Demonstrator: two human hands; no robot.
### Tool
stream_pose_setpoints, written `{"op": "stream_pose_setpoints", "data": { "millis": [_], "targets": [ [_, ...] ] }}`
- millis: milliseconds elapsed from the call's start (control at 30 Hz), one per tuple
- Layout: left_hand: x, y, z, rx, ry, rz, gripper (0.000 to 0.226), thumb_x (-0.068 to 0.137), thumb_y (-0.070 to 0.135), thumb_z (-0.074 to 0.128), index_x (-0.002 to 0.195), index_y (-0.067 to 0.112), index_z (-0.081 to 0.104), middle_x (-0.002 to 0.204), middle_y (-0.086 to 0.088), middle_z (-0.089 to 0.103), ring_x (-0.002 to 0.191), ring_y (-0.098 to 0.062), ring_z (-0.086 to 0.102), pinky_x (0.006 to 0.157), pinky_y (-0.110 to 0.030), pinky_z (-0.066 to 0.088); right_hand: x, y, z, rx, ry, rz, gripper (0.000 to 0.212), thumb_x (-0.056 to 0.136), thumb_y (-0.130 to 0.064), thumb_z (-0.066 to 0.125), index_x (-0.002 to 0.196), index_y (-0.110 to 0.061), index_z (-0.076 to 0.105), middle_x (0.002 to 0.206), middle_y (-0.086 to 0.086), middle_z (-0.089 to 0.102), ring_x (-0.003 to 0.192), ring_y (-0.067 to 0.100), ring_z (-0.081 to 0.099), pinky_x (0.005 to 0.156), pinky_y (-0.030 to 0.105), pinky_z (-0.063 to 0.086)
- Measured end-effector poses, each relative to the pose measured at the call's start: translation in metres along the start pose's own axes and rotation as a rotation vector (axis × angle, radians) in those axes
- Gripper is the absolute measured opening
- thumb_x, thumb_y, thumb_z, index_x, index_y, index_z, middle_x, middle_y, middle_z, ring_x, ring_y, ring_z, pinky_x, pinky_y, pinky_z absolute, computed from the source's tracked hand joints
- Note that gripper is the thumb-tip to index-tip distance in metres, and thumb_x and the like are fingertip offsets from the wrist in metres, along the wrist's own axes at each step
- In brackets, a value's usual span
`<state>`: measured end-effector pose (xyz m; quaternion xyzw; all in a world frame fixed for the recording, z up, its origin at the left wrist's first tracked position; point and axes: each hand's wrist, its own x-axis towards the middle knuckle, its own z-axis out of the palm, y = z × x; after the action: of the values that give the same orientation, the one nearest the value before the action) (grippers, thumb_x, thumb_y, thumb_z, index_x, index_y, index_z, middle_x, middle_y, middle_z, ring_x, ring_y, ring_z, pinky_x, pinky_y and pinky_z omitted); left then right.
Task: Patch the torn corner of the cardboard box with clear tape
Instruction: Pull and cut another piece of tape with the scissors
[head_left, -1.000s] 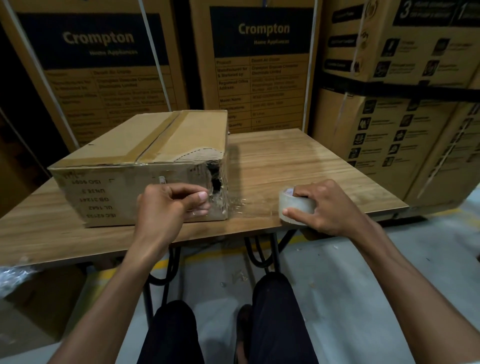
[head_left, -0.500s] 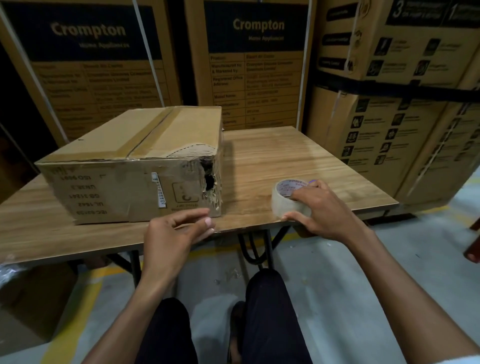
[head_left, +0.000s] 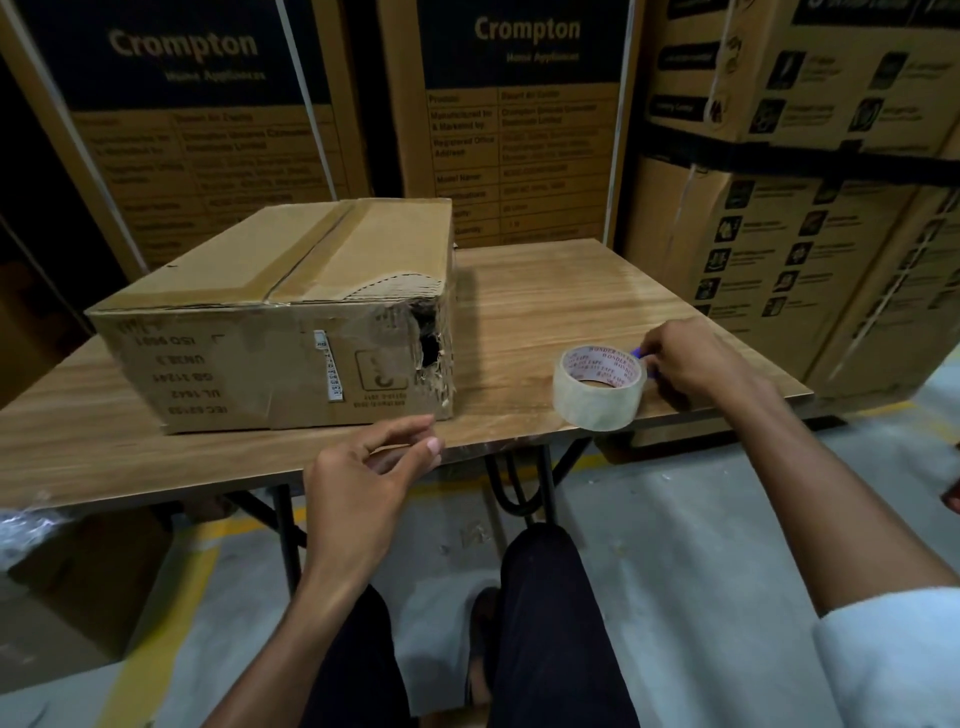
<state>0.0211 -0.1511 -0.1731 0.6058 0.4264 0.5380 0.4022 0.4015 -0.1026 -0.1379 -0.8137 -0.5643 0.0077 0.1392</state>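
1. Head view looks down on a wooden worktop (head_left: 545, 291) with a cardboard box (head_left: 270, 322) lying on its left part; places below are given from this box.
2. Its torn corner (head_left: 428, 343) is the near right one, where a dark ragged hole shows just beneath the top edge and the card around it is frayed.
3. A roll of clear tape (head_left: 597, 387) lies well to the right of the box, at the near edge of the worktop, tilted so its printed core faces up.
4. The right hand (head_left: 691, 358) reaches in from the right, forearm stretched forward, and its grip is closed on the far side of the roll, fingertips at the rim.
5. The left hand (head_left: 363, 478) hovers in front of the box's near right corner, clear of the card, wrist straight, palm turned inward.
6. Its thumb and forefinger stand slightly apart with nothing plainly between them.
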Motion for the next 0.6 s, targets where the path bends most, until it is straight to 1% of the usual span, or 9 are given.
{"op": "stream_pose_setpoints", "data": {
  "millis": [100,167,267,333,400,433,500,533,600],
  "targets": [
    [-0.003,-0.002,-0.001,0.008,0.013,0.000,0.024,0.083,0.008,0.084,0.105,0.018,0.082,0.092,0.006,0.083,0.086,-0.011,0.081,0.082,-0.026,0.063,-0.001,0.003,-0.001,-0.015,-0.010,0.018,0.013,0.092,-0.010,0.066,0.100,-0.013,0.076,0.089,0.009,0.069,0.081,0.023,0.064,0.076,0.039,0.058],
    [-0.006,-0.003,0.000,0.007,0.027,-0.005,0.024,0.083,0.008,0.084,0.104,0.019,0.082,0.092,0.005,0.083,0.086,-0.012,0.081,0.084,-0.029,0.063,-0.004,0.001,-0.003,-0.054,-0.023,0.020,0.010,0.090,-0.014,0.071,0.099,-0.013,0.075,0.088,0.007,0.067,0.082,0.023,0.063,0.075,0.036,0.056],
    [-0.009,-0.004,0.001,0.040,0.041,0.021,0.025,0.082,0.008,0.085,0.103,0.022,0.083,0.091,0.009,0.083,0.087,-0.007,0.080,0.083,-0.023,0.062,-0.008,-0.005,-0.012,-0.169,-0.067,0.005,0.005,0.088,-0.018,0.073,0.090,-0.015,0.070,0.090,0.006,0.065,0.083,0.024,0.061,0.074,0.034,0.055],
    [-0.010,-0.002,0.002,0.050,0.043,0.039,0.025,0.082,0.008,0.085,0.104,0.021,0.083,0.091,0.010,0.083,0.087,-0.005,0.079,0.082,-0.019,0.061,-0.010,-0.009,-0.016,-0.242,-0.103,-0.009,0.010,0.087,-0.020,0.073,0.091,-0.015,0.067,0.097,0.008,0.065,0.086,0.025,0.062,0.078,0.039,0.057],
    [-0.011,0.000,0.001,0.061,0.046,0.061,0.026,0.083,0.007,0.085,0.105,0.020,0.083,0.092,0.011,0.082,0.088,-0.003,0.079,0.080,-0.015,0.059,-0.015,-0.010,-0.022,-0.230,-0.096,0.029,0.015,0.084,-0.022,0.077,0.092,-0.013,0.068,0.096,0.009,0.065,0.083,0.024,0.062,0.075,0.039,0.058],
    [-0.012,0.001,0.001,0.074,0.048,0.075,0.026,0.083,0.007,0.085,0.106,0.020,0.082,0.093,0.011,0.082,0.088,-0.002,0.078,0.080,-0.013,0.058,-0.022,-0.008,-0.026,-0.165,-0.073,0.073,0.016,0.082,-0.022,0.080,0.089,-0.013,0.069,0.092,0.008,0.065,0.079,0.021,0.062,0.068,0.035,0.056],
    [-0.013,0.002,0.002,0.101,0.054,0.102,0.027,0.083,0.008,0.085,0.106,0.021,0.082,0.095,0.012,0.082,0.089,-0.001,0.078,0.080,-0.013,0.058,-0.044,0.003,-0.033,0.102,0.035,0.162,0.015,0.079,-0.017,0.083,0.084,-0.016,0.069,0.084,0.004,0.065,0.071,0.012,0.061,0.056,0.027,0.047],
    [-0.013,0.002,0.002,0.112,0.056,0.110,0.027,0.083,0.009,0.085,0.107,0.021,0.082,0.097,0.012,0.082,0.090,-0.001,0.078,0.081,-0.013,0.058,-0.058,0.013,-0.032,0.271,0.121,0.181,0.016,0.078,-0.014,0.083,0.084,-0.018,0.069,0.083,0.002,0.067,0.070,0.009,0.062,0.055,0.025,0.045],
    [-0.014,0.002,0.003,0.119,0.063,0.112,0.027,0.083,0.010,0.085,0.107,0.022,0.082,0.098,0.011,0.082,0.091,-0.001,0.078,0.082,-0.015,0.059,-0.089,0.029,-0.021,0.667,0.265,0.141,0.017,0.077,-0.008,0.082,0.085,-0.018,0.070,0.085,0.001,0.072,0.070,0.006,0.067,0.061,0.022,0.052]
  ]
}}
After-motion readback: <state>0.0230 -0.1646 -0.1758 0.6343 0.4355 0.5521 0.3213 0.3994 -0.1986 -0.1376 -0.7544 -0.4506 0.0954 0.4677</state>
